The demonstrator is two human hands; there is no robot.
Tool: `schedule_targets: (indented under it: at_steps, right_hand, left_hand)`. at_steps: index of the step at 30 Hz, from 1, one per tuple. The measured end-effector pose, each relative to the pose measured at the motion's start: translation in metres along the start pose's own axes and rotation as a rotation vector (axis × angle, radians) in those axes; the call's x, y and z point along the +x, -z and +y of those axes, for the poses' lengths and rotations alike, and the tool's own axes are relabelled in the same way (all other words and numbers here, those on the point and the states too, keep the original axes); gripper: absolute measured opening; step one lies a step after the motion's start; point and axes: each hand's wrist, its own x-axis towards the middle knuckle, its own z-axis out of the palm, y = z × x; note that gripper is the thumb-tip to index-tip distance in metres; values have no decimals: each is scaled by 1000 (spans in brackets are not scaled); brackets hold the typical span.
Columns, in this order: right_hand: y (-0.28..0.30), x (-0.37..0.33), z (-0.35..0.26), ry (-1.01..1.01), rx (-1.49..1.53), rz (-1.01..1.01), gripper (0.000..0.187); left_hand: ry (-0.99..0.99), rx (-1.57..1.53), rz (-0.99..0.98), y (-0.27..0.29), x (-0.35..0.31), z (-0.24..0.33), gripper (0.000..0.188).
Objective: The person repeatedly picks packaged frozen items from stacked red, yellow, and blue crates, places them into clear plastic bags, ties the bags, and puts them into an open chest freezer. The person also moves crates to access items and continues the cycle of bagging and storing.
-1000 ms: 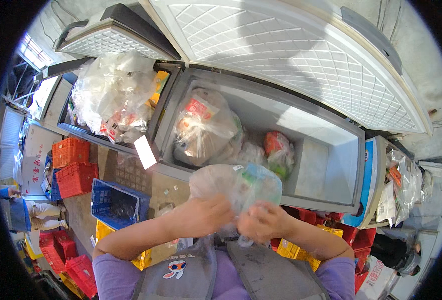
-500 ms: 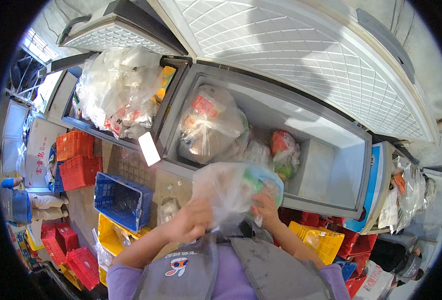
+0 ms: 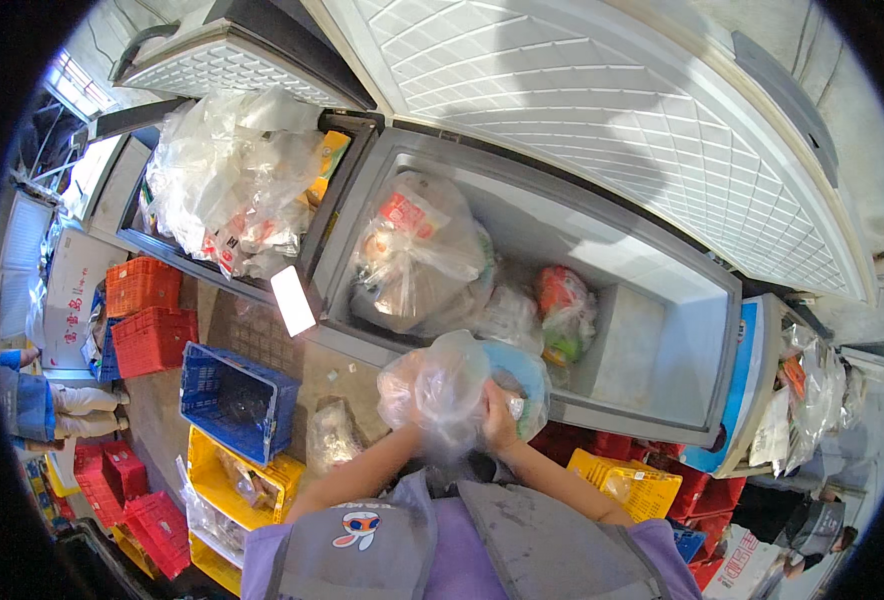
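A filled clear plastic bag is held up in front of my chest, at the near edge of the open chest freezer. A round, light-blue item shows at its right side, and something pinkish shows through at its left. My left hand holds the bag from the left, its fingers mostly covered by the cloudy plastic. My right hand grips the bag's gathered plastic from the right, with its fingers curled in. Inside the freezer sit a large knotted bag and a smaller red-and-green bag.
A second freezer at left is heaped with plastic bags. Blue and yellow crates stand to my left, near a bag on the floor. More yellow crates are at right. People stand at both sides.
Both hands have moved closer together around the bag, and my left hand has shifted right behind its plastic. The bag's top has been gathered into a rounded, puffed shape.
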Motion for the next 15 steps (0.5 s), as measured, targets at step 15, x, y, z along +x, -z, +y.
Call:
schedule_targets:
  at_steps: [15]
  right_hand:
    - [24, 4, -58, -208, -77, -41, 36]
  left_hand:
    - [-209, 138, 228, 95, 8, 78, 19]
